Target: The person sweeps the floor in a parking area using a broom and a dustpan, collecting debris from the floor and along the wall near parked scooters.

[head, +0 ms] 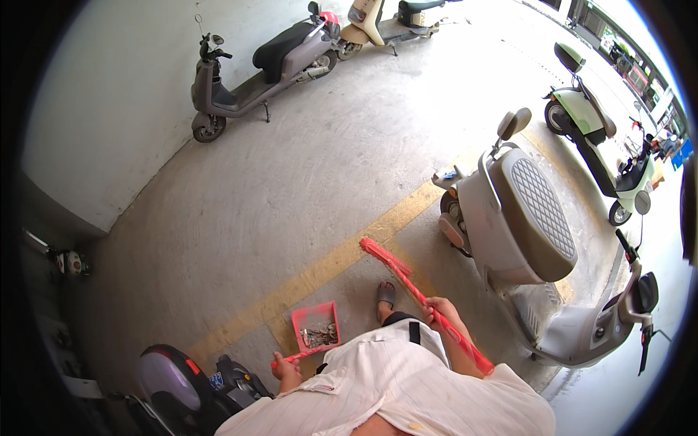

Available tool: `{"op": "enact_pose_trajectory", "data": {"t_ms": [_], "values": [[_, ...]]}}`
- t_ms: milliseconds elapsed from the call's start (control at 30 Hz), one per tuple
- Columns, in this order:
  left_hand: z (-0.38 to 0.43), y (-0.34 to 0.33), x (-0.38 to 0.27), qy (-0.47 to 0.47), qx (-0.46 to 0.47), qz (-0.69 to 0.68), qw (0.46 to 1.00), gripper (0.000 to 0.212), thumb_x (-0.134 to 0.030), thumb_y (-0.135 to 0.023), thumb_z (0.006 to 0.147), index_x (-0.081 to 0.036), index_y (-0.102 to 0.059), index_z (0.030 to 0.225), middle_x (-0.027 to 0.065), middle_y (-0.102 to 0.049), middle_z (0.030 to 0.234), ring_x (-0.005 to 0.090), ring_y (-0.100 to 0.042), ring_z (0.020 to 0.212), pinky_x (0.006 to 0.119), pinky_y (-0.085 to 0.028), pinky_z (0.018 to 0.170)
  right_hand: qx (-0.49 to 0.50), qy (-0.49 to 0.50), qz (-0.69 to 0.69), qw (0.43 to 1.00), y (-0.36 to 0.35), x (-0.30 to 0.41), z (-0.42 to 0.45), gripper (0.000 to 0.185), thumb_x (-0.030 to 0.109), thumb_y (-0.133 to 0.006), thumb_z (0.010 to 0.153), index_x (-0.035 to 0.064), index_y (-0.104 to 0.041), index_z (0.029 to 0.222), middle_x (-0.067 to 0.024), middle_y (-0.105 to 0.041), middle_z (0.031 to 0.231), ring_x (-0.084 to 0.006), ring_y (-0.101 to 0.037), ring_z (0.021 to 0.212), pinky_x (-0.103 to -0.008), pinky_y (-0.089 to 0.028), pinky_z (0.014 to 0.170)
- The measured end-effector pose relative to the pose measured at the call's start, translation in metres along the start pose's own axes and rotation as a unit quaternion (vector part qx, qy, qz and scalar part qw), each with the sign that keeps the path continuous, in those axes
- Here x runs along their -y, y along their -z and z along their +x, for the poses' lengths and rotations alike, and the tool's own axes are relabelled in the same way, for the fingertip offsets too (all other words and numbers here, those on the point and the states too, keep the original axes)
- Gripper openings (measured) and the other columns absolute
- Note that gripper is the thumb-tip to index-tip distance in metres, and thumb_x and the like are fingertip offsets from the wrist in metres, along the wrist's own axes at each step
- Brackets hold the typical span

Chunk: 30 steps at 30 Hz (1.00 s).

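Note:
My left hand (287, 370) is closed around the red handle of a long-handled dustpan (337, 324). Grey-brown litter and debris (318, 334) lie in its pan, in front of my body. In my right hand (440, 313) is the red handle of a broom (401, 275), which slants up and to the left across the view. The broom's red bristles are over the concrete floor, by the yellow painted line (349, 246); whether they touch it I cannot tell. My sandalled foot (386, 294) shows between the dustpan and the broom.
A beige scooter (512, 218) stands close on my right, with a pale green one (586, 117) beyond it. A grey scooter (272, 82) and a cream one (376, 24) are parked near the white wall (120, 98). A dark vehicle with a purple panel (174, 379) is at lower left.

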State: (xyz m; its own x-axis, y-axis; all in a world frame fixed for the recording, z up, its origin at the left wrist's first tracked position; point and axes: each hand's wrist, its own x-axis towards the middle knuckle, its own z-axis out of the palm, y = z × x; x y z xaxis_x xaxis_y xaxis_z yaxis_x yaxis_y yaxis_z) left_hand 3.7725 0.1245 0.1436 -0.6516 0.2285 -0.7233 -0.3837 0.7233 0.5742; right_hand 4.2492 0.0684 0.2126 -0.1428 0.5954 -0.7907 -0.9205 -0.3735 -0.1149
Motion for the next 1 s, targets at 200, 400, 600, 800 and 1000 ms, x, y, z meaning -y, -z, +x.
{"op": "enact_pose_trajectory", "data": {"t_ms": [200, 400, 600, 800, 1000], "values": [[-0.026, -0.056, -0.040, -0.046, -0.054, -0.025, 0.997, 0.039, -0.048, -0.060, 0.083, -0.010, -0.052, 0.090, 0.0065, -0.059, 0.059, 0.0184, -0.056, 0.040, 0.026, -0.034, 0.032, -0.053, -0.030, -0.057, 0.997, -0.054, 0.076, 0.032, 0.014, 0.012, -0.048, 0.086, 0.0085, -0.043, 0.073, 0.0014, -0.045, 0.055, -0.0075, -0.044, 0.042, -0.0198, -0.037, 0.035], [-0.040, -0.105, -0.043, -0.025, -0.043, -0.087, 0.995, 0.035, -0.047, -0.060, 0.084, -0.014, -0.053, 0.094, 0.0046, -0.058, 0.061, 0.0178, -0.056, 0.042, 0.024, -0.033, 0.032, -0.050, -0.038, -0.122, 0.991, -0.091, 0.152, 0.064, 0.007, 0.009, -0.050, 0.084, 0.0056, -0.051, 0.078, -0.0007, -0.054, 0.064, -0.0083, -0.053, 0.049, -0.0226, -0.044, 0.042], [-0.045, -0.191, -0.110, 0.003, -0.029, -0.130, 0.991, 0.038, -0.048, -0.060, 0.084, -0.013, -0.052, 0.096, 0.0048, -0.059, 0.063, 0.0158, -0.056, 0.042, 0.024, -0.032, 0.033, 0.011, 0.085, -0.210, 0.974, -0.172, 0.232, 0.070, 0.001, 0.006, -0.050, 0.084, 0.0049, -0.051, 0.083, -0.0019, -0.052, 0.068, -0.0055, -0.050, 0.051, -0.0206, -0.041, 0.040], [-0.041, -0.304, -0.168, 0.006, 0.009, -0.098, 0.995, 0.040, -0.049, -0.060, 0.083, -0.012, -0.053, 0.098, 0.0049, -0.060, 0.062, 0.0157, -0.056, 0.043, 0.024, -0.032, 0.033, -0.046, 0.152, -0.312, 0.937, -0.265, 0.305, 0.087, 0.005, 0.009, -0.051, 0.084, 0.0071, -0.051, 0.089, -0.0058, -0.055, 0.068, -0.0096, -0.050, 0.048, -0.0218, -0.041, 0.039], [-0.056, -0.415, -0.237, 0.014, 0.024, -0.073, 0.997, 0.037, -0.047, -0.060, 0.083, -0.013, -0.054, 0.096, 0.0044, -0.060, 0.065, 0.0159, -0.055, 0.043, 0.024, -0.032, 0.034, -0.157, 0.112, -0.432, 0.881, -0.251, 0.333, 0.129, 0.002, 0.006, -0.055, 0.081, 0.0057, -0.053, 0.082, -0.0041, -0.050, 0.059, -0.0126, -0.048, 0.044, -0.0263, -0.040, 0.039]]}}
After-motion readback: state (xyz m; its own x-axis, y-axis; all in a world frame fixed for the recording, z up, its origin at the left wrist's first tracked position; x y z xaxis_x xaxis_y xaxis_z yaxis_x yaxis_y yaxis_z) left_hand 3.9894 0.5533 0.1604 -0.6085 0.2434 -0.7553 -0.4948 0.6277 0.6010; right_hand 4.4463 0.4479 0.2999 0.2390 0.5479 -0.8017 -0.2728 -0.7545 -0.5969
